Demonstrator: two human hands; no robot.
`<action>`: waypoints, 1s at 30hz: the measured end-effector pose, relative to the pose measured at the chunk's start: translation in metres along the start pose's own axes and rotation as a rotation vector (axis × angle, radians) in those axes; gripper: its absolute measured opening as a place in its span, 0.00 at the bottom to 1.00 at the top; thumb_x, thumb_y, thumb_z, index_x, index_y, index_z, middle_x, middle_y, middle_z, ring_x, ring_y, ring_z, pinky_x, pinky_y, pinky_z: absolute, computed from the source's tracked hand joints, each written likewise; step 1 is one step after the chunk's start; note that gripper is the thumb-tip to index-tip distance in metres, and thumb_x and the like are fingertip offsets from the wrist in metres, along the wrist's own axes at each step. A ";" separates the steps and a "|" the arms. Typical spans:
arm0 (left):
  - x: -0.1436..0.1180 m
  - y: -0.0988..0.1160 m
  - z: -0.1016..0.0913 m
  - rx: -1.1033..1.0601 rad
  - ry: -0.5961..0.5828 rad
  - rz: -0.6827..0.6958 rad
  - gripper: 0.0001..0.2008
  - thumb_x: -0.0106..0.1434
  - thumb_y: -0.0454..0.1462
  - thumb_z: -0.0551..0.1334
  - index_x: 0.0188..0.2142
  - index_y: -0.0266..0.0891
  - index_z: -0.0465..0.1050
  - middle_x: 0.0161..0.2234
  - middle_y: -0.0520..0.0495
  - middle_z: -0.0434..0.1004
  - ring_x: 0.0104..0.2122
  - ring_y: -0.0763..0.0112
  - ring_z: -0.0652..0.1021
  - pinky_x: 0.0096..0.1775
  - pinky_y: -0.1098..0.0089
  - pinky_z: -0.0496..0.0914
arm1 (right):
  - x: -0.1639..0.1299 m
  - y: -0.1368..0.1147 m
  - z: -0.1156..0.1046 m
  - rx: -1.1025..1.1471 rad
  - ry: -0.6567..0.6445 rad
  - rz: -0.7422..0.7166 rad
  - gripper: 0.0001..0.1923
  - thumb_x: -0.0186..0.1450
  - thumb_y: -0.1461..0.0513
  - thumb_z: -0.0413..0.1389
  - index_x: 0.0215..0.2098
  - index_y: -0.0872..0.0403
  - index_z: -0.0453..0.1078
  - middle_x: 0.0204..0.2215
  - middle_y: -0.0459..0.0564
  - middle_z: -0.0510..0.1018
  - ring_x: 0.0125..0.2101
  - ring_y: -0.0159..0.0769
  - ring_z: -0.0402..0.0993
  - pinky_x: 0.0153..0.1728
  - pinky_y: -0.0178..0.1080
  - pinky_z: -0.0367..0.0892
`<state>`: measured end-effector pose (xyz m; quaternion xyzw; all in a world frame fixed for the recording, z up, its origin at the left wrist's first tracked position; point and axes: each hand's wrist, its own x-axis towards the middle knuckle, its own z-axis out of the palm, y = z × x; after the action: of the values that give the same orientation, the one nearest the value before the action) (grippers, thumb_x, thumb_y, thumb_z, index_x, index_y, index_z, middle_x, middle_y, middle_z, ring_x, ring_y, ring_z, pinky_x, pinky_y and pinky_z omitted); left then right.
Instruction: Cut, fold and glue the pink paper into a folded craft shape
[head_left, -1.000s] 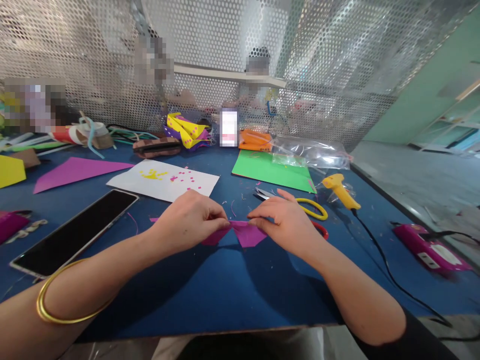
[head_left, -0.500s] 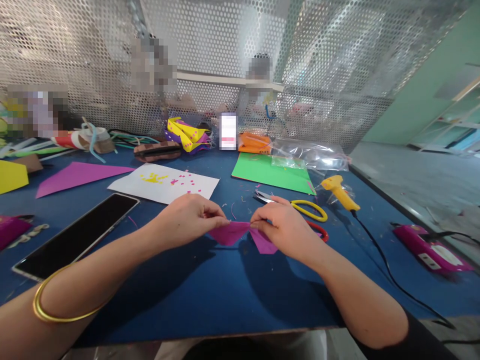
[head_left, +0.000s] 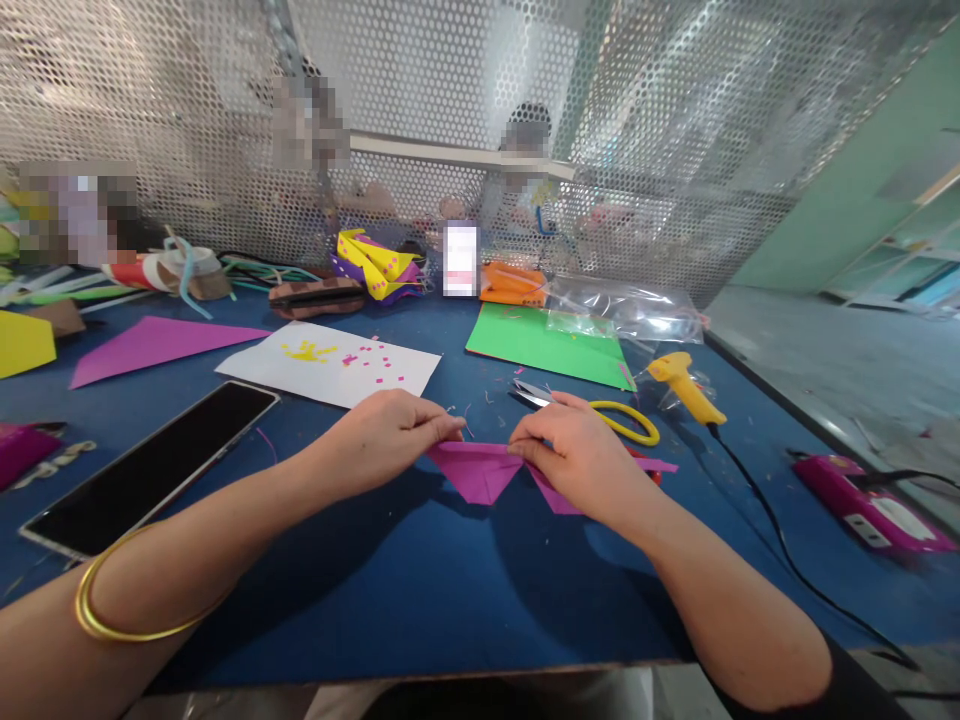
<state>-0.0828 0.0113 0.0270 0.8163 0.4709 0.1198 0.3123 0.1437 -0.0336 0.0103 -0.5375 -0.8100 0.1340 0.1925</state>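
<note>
At the far left a yellow sheet lies on the blue surface, with a large magenta triangle to its right and a dark phone nearer, just beside the left forearm with its gold bangles. Further right and farther off sits a white sheet dotted with pink bits.

The left hand rests near the middle of the surface, its fingers pressed together on the left corner of a folded magenta paper. The paper lies low over the surface between both hands. The right hand has its fingers pinched shut on the paper's middle fold, and a magenta flap pokes out to the right of that hand.

Beyond the right hand lie yellow-handled scissors, a green sheet farther off, a yellow glue gun and, at the far right, a pink device.

Compared with half a second ago, the paper is spread wider and hangs lower between the hands, the right hand has shifted slightly right, and the flap at its right side is newly showing.
</note>
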 end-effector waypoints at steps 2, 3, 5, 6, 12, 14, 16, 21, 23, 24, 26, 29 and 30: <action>0.003 -0.004 -0.004 -0.016 0.046 -0.025 0.25 0.62 0.54 0.53 0.28 0.42 0.81 0.27 0.50 0.81 0.31 0.66 0.77 0.35 0.68 0.64 | 0.000 0.003 -0.003 -0.008 0.001 0.037 0.10 0.67 0.67 0.58 0.29 0.50 0.74 0.26 0.39 0.80 0.31 0.31 0.75 0.64 0.53 0.51; 0.004 -0.006 -0.006 -0.027 0.047 -0.033 0.24 0.61 0.54 0.54 0.28 0.42 0.81 0.27 0.50 0.81 0.31 0.66 0.77 0.34 0.68 0.64 | 0.000 0.004 -0.004 -0.006 -0.002 0.052 0.10 0.67 0.67 0.58 0.29 0.50 0.74 0.26 0.38 0.80 0.30 0.31 0.75 0.64 0.53 0.51; 0.005 -0.009 -0.007 -0.056 0.011 -0.041 0.20 0.58 0.52 0.58 0.27 0.42 0.81 0.26 0.50 0.80 0.30 0.66 0.76 0.33 0.68 0.64 | 0.000 0.005 -0.005 -0.001 -0.003 0.068 0.10 0.67 0.67 0.58 0.28 0.50 0.74 0.26 0.38 0.80 0.30 0.30 0.75 0.64 0.53 0.50; 0.006 -0.010 -0.008 -0.073 -0.008 -0.041 0.18 0.56 0.51 0.60 0.27 0.42 0.81 0.25 0.50 0.80 0.29 0.67 0.75 0.32 0.69 0.64 | 0.000 0.005 -0.005 0.000 0.000 0.068 0.10 0.67 0.67 0.58 0.28 0.50 0.74 0.26 0.38 0.80 0.30 0.30 0.75 0.64 0.53 0.50; 0.004 -0.007 -0.006 -0.106 0.002 -0.010 0.15 0.54 0.49 0.62 0.24 0.42 0.80 0.22 0.51 0.78 0.25 0.70 0.73 0.29 0.69 0.62 | 0.000 0.007 -0.005 0.025 0.004 0.047 0.10 0.67 0.66 0.57 0.28 0.49 0.73 0.26 0.38 0.80 0.31 0.32 0.76 0.65 0.55 0.50; 0.004 -0.007 -0.006 -0.144 0.050 -0.007 0.17 0.55 0.51 0.61 0.25 0.42 0.81 0.23 0.50 0.79 0.26 0.68 0.74 0.30 0.69 0.63 | 0.000 0.010 -0.007 0.040 0.023 0.046 0.10 0.68 0.65 0.56 0.28 0.49 0.73 0.27 0.39 0.81 0.31 0.33 0.76 0.64 0.57 0.50; 0.006 -0.007 -0.007 -0.225 0.126 -0.026 0.22 0.58 0.55 0.59 0.28 0.42 0.82 0.26 0.48 0.81 0.29 0.66 0.76 0.33 0.68 0.66 | 0.000 0.013 -0.009 0.054 0.054 0.046 0.11 0.68 0.64 0.55 0.28 0.49 0.73 0.27 0.40 0.80 0.31 0.35 0.76 0.64 0.58 0.51; 0.010 -0.009 -0.005 -0.403 0.255 -0.103 0.19 0.54 0.54 0.64 0.25 0.41 0.80 0.24 0.48 0.80 0.28 0.68 0.75 0.33 0.68 0.68 | 0.001 0.018 -0.009 0.098 0.094 0.072 0.12 0.69 0.61 0.54 0.27 0.48 0.72 0.24 0.40 0.79 0.27 0.34 0.74 0.63 0.58 0.52; 0.010 -0.009 -0.004 -0.441 0.256 -0.112 0.15 0.48 0.50 0.69 0.23 0.41 0.78 0.22 0.50 0.78 0.26 0.70 0.74 0.31 0.70 0.67 | 0.001 0.017 -0.008 0.137 0.083 0.089 0.12 0.69 0.61 0.54 0.27 0.48 0.72 0.25 0.40 0.79 0.27 0.33 0.74 0.65 0.57 0.50; 0.010 -0.009 -0.004 -0.449 0.256 -0.110 0.14 0.46 0.49 0.70 0.22 0.41 0.77 0.22 0.51 0.77 0.25 0.70 0.74 0.31 0.70 0.67 | 0.001 0.015 -0.008 0.156 0.069 0.098 0.12 0.69 0.60 0.54 0.27 0.48 0.73 0.26 0.39 0.80 0.28 0.33 0.75 0.65 0.56 0.49; 0.010 -0.009 -0.004 -0.418 0.268 -0.101 0.14 0.46 0.48 0.70 0.21 0.41 0.76 0.20 0.52 0.75 0.24 0.71 0.73 0.29 0.70 0.66 | 0.000 0.012 -0.008 0.190 0.028 0.107 0.10 0.68 0.60 0.55 0.29 0.47 0.74 0.27 0.39 0.80 0.30 0.33 0.76 0.66 0.55 0.48; 0.009 -0.009 -0.008 -0.313 0.301 -0.079 0.13 0.48 0.48 0.68 0.21 0.41 0.76 0.19 0.52 0.74 0.24 0.71 0.71 0.28 0.70 0.64 | 0.000 0.009 -0.010 0.229 -0.047 0.096 0.08 0.66 0.61 0.58 0.30 0.47 0.76 0.28 0.38 0.81 0.31 0.33 0.76 0.63 0.54 0.53; 0.009 -0.009 -0.009 -0.297 0.307 -0.073 0.13 0.48 0.48 0.68 0.22 0.41 0.77 0.19 0.52 0.74 0.24 0.71 0.71 0.28 0.70 0.63 | -0.001 0.009 -0.010 0.249 -0.060 0.100 0.07 0.65 0.61 0.58 0.30 0.47 0.77 0.29 0.39 0.82 0.32 0.34 0.76 0.59 0.53 0.58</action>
<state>-0.0887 0.0259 0.0269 0.7159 0.5193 0.2996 0.3578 0.1560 -0.0306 0.0154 -0.5451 -0.7646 0.2588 0.2265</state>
